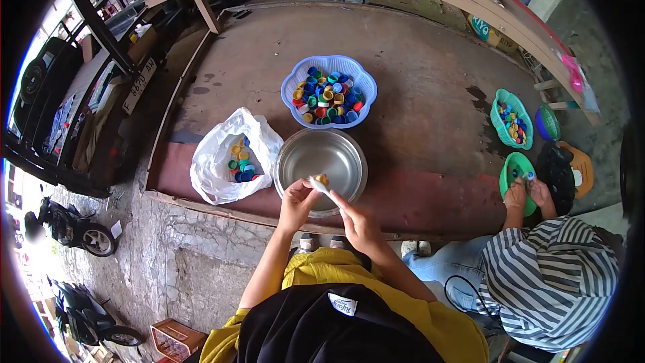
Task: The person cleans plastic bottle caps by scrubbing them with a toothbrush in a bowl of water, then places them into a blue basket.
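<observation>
My left hand point(297, 196) pinches a small yellow bottle cap point(323, 179) over the near rim of a steel bowl point(321, 161). My right hand point(355, 218) holds a thin white tool point(318, 185) whose tip meets the cap. The bowl looks empty inside. Beyond it stands a blue scalloped basket point(328, 74) full of several coloured bottle caps. Left of the bowl lies an open white plastic bag point(222, 161) with several caps inside.
To the right a person in a striped shirt point(551, 282) handles caps over a green basket point(516, 169); a second green basket point(510, 117) of caps lies beyond. I stand at the edge of a raised concrete platform point(416, 81). Motorbikes point(74, 228) are parked at lower left.
</observation>
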A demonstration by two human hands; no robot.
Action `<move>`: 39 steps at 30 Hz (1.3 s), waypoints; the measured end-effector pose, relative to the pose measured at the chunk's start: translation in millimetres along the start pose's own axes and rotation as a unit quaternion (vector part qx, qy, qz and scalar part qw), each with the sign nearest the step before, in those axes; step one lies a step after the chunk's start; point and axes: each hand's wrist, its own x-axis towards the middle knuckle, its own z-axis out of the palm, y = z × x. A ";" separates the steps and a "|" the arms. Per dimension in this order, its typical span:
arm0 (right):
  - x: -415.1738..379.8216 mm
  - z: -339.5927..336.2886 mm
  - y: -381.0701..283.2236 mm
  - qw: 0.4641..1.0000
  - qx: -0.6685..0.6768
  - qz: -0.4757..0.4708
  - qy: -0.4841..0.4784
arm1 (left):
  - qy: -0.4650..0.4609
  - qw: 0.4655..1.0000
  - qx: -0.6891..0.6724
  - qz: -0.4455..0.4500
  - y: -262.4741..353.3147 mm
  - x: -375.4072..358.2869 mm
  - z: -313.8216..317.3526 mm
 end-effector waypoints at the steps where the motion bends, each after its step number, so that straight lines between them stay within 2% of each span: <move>1: -2.5 6.2 7.0 0.998 0.031 0.054 0.016 | -0.004 0.998 0.056 0.022 -2.7 4.1 -2.0; 4: 7.8 -7.6 19.8 0.993 0.016 0.108 0.038 | 0.040 0.979 0.195 0.033 17.6 2.8 8.8; 5: 8.8 -9.6 19.2 0.996 0.017 0.082 0.037 | 0.033 0.958 0.279 0.060 17.2 4.6 5.1; 8: 3.7 -16.6 8.5 0.998 -0.038 0.052 -0.027 | 0.069 0.923 0.363 0.105 26.9 8.1 10.1; 9: 1.2 -15.9 11.6 0.996 -0.063 0.032 -0.055 | 0.061 0.921 0.365 0.123 24.7 11.6 8.3; 12: -3.0 -12.4 23.4 0.992 -0.068 0.067 -0.089 | 0.015 0.910 0.392 0.136 25.1 17.0 5.9; 15: 2.5 -11.5 25.7 0.995 0.028 0.076 -0.064 | -0.014 0.917 0.369 0.150 19.5 22.1 -0.7; 16: 4.1 -10.9 26.4 0.993 0.063 0.081 -0.057 | -0.013 0.930 0.341 0.137 18.8 23.1 -1.5; 18: 6.3 -15.6 27.6 0.993 0.008 0.091 -0.074 | -0.008 0.952 0.286 0.112 18.8 24.1 -2.1; 22: 10.7 -13.5 26.7 0.995 -0.048 0.072 -0.046 | -0.006 0.935 0.343 0.094 23.9 28.7 -0.6; 23: 11.0 -11.7 25.5 0.996 -0.057 0.034 -0.062 | -0.011 0.934 0.345 0.093 25.1 30.9 -1.6; 26: 15.6 -11.5 40.6 0.990 -0.097 0.063 -0.085 | -0.018 0.922 0.379 0.080 22.9 39.2 -8.6; 27: 19.0 -10.6 46.4 0.989 -0.118 0.081 -0.044 | -0.017 0.916 0.395 0.073 21.0 41.7 -9.9; 30: 24.9 -9.3 52.2 0.996 -0.080 0.044 0.004 | 0.005 0.907 0.410 0.093 20.3 49.5 -10.6; 32: 17.3 -6.5 52.0 0.987 -0.098 0.037 -0.126 | -0.007 0.891 0.444 0.091 24.4 51.7 -10.0; 34: 23.0 -9.7 51.2 0.985 -0.099 0.085 -0.111 | -0.012 0.878 0.470 0.090 23.2 53.7 -9.5; 37: 26.6 -6.0 48.6 0.994 -0.015 0.112 0.006 | -0.007 0.868 0.489 0.086 14.3 50.9 -9.8; 38: 23.0 -2.4 48.4 0.998 -0.004 0.056 -0.017 | -0.007 0.867 0.490 0.087 12.8 51.2 -9.0; 39: 18.6 -2.8 49.5 0.995 -0.037 0.046 -0.078 | -0.007 0.867 0.490 0.089 12.7 52.0 -7.6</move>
